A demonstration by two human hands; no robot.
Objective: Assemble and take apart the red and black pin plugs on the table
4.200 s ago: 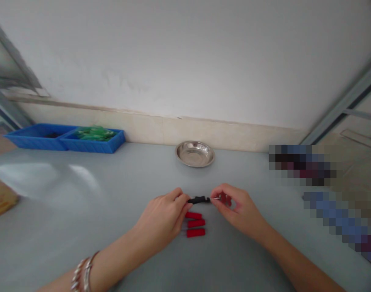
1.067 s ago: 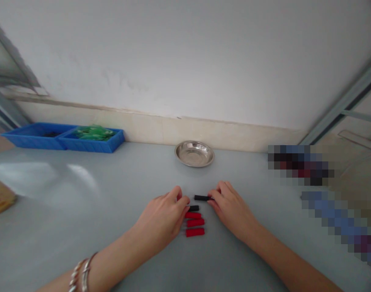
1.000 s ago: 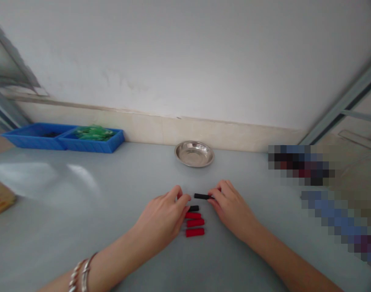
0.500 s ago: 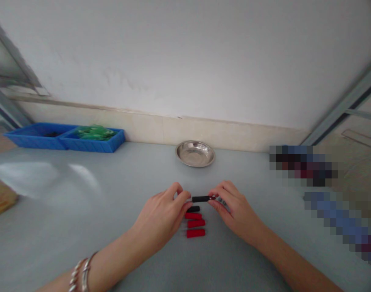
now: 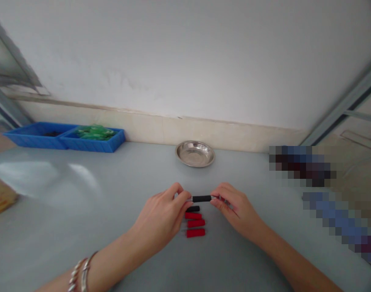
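Counter: grey counter (image 5: 82, 227) is running back to a white wall.
Far left: blue trays (image 5: 63, 138) are sitting by the wall.
Left hand: my left hand (image 5: 162, 217) is pinching the black sleeve (image 5: 201, 198) at its left end.
Middle: one black piece (image 5: 193, 209) and three red pieces (image 5: 195, 224) are lying finished in a row below; steel dish (image 5: 195, 153) is waiting behind.
Right hand: my right hand (image 5: 237, 209) is gripping the sleeve's right end, where a metal tip is showing.

Short black cylindrical piece (image 5: 201, 198); three red rectangular plastic pieces (image 5: 195, 223); round silver metal dish (image 5: 195, 154); blue plastic trays (image 5: 63, 138) with green contents; pale grey tabletop (image 5: 112, 194).
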